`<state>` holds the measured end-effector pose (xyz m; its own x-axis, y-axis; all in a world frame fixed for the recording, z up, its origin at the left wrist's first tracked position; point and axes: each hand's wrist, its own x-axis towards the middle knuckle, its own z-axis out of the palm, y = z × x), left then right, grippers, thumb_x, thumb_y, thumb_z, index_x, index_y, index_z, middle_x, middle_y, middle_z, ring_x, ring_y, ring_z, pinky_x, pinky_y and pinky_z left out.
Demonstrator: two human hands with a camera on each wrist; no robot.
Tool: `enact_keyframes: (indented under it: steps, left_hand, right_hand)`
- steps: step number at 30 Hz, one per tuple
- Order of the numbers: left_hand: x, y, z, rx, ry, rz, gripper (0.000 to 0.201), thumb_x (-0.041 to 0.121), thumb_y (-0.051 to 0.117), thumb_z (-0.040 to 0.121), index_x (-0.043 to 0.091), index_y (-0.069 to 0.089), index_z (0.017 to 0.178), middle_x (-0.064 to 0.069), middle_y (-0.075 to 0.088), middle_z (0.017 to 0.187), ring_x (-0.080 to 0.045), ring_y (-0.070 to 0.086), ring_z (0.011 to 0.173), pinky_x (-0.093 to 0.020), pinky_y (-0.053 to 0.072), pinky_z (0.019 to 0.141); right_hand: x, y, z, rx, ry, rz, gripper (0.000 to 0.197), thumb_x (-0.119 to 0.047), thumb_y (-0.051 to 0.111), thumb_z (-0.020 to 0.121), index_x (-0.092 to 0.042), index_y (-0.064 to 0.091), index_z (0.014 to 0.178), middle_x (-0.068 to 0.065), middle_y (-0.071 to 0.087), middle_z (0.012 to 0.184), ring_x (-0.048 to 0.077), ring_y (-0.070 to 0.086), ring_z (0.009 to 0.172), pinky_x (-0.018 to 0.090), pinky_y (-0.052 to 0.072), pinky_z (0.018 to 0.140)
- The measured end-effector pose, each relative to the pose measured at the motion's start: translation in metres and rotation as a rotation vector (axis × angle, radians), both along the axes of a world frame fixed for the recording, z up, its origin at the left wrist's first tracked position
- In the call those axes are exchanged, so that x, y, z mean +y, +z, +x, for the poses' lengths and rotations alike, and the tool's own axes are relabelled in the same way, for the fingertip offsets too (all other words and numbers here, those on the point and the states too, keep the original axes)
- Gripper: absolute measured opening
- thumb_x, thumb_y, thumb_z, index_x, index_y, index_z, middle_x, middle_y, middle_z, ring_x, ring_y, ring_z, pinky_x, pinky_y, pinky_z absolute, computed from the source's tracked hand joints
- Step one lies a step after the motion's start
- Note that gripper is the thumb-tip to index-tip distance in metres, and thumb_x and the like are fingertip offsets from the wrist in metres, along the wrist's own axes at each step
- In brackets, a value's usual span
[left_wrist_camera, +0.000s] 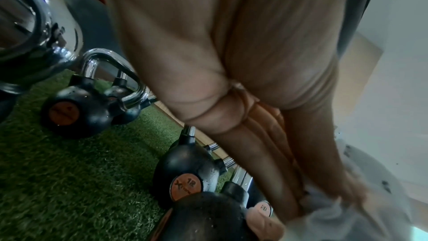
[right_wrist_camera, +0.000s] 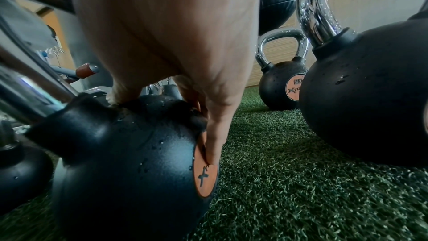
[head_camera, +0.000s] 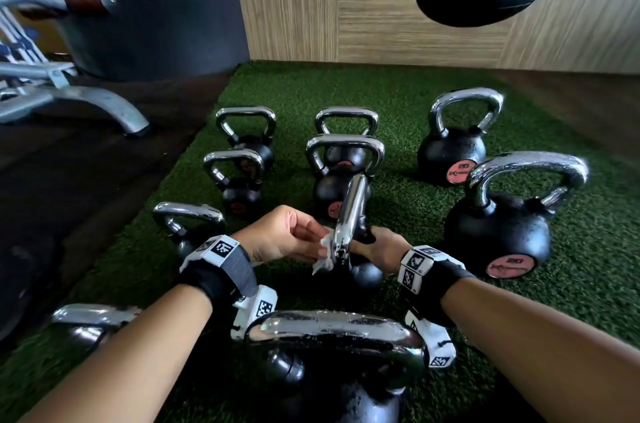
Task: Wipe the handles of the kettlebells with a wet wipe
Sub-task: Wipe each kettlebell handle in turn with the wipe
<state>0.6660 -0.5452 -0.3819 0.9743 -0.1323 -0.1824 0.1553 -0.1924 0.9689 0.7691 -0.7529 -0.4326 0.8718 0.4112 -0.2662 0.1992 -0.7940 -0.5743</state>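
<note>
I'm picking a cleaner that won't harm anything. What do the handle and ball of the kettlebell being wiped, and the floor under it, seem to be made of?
Handle: likely chrome-plated steel, mirror-bright with sharp reflections. Ball: probably cast iron under a matte black, slightly pebbled coating that beads water drops. Floor: synthetic turf, short green plastic-looking blades.

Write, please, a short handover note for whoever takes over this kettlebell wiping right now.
Left hand: pinches the wet wipe against the chrome handle of the middle kettlebell.
Right hand: grips that kettlebell's black body, steadying it.
Other kettlebells stand around on the green turf.
Done: droplets show on the nearest handle and the large right handle; wiped or not, cannot tell.
Left: finish this handle, then the rest.
</note>
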Motion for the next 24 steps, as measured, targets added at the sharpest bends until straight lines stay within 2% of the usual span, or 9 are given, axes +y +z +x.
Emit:
enact_keyframes:
  steps: [3,8,11,14,15,17,19,21,24]
  left_hand:
    - [-0.003,-0.008,-0.004,-0.019,-0.029,0.068,0.032,-0.014,0.077,0.080,0.018,0.080,0.081,0.000,0.078,0.077,-0.006,0.073,0.067,-0.020,0.061,0.064]
    - [-0.009,-0.015,0.003,-0.040,-0.027,0.299,0.017,0.000,0.084,0.081,0.014,0.079,0.090,-0.009,0.080,0.090,-0.004,0.070,0.074,-0.017,0.055,0.069]
    - [-0.008,-0.016,0.007,-0.069,-0.041,0.406,0.012,0.012,0.085,0.083,0.022,0.080,0.086,0.008,0.077,0.076,0.005,0.064,0.065,-0.013,0.050,0.064]
    - [0.001,-0.005,0.013,-0.149,0.005,0.542,0.010,0.036,0.087,0.081,0.031,0.081,0.087,0.015,0.078,0.080,0.010,0.064,0.067,-0.014,0.050,0.066]
    - [0.005,0.001,0.017,-0.187,0.043,0.545,0.014,0.039,0.086,0.081,0.030,0.081,0.091,0.014,0.079,0.085,0.009,0.065,0.072,-0.015,0.053,0.069]
    - [0.013,0.016,0.025,-0.237,0.147,0.412,0.017,0.029,0.085,0.084,0.023,0.081,0.100,0.007,0.080,0.092,0.000,0.068,0.082,-0.024,0.057,0.080]
    - [0.016,0.033,0.030,-0.217,0.257,0.168,0.013,0.015,0.082,0.086,0.019,0.080,0.098,0.003,0.079,0.087,-0.010,0.070,0.083,-0.027,0.062,0.079]
    - [0.016,0.049,0.037,-0.167,0.307,0.006,0.011,0.007,0.078,0.088,0.014,0.076,0.096,-0.001,0.077,0.084,-0.015,0.071,0.081,-0.027,0.064,0.076]
    - [0.011,0.067,0.044,-0.095,0.317,-0.156,0.008,0.002,0.072,0.091,0.006,0.070,0.097,-0.010,0.073,0.090,-0.016,0.070,0.079,-0.028,0.065,0.071]
  right_hand:
    - [0.001,0.001,-0.001,-0.010,0.007,0.003,0.042,-0.066,0.064,0.083,-0.025,0.057,0.083,-0.001,0.062,0.092,0.020,0.059,0.084,0.026,0.040,0.072]
    - [0.000,0.001,0.002,0.028,0.003,0.024,0.047,-0.068,0.067,0.079,-0.023,0.063,0.090,-0.002,0.065,0.090,0.019,0.062,0.083,0.026,0.041,0.071]
    - [0.001,0.006,0.003,0.045,-0.009,0.046,0.043,-0.062,0.070,0.081,-0.020,0.065,0.084,0.003,0.069,0.093,0.015,0.063,0.076,0.023,0.044,0.064]
    - [0.002,0.018,0.003,-0.131,-0.238,0.119,0.042,-0.045,0.060,0.095,-0.017,0.059,0.126,0.013,0.065,0.124,0.026,0.062,0.105,0.028,0.046,0.085]
    - [0.002,0.025,0.003,-0.228,-0.309,0.169,0.039,-0.036,0.057,0.098,-0.016,0.055,0.131,0.015,0.064,0.125,0.028,0.060,0.103,0.031,0.044,0.086]
    - [0.002,0.043,0.001,-0.436,-0.351,0.310,0.029,-0.021,0.057,0.096,-0.019,0.057,0.125,0.013,0.066,0.112,0.025,0.058,0.091,0.031,0.044,0.080]
    - [0.002,0.065,0.000,-0.563,-0.279,0.427,0.029,-0.015,0.065,0.088,-0.024,0.064,0.115,0.002,0.069,0.096,0.019,0.062,0.087,0.031,0.049,0.080]
    - [0.003,0.085,-0.005,-0.578,-0.155,0.492,0.031,-0.017,0.073,0.083,-0.033,0.070,0.110,-0.013,0.070,0.084,0.002,0.063,0.074,0.026,0.053,0.077]
    - [0.009,0.102,-0.012,-0.555,-0.029,0.548,0.044,-0.033,0.083,0.076,-0.037,0.072,0.119,-0.029,0.068,0.078,-0.011,0.062,0.068,0.007,0.049,0.069]
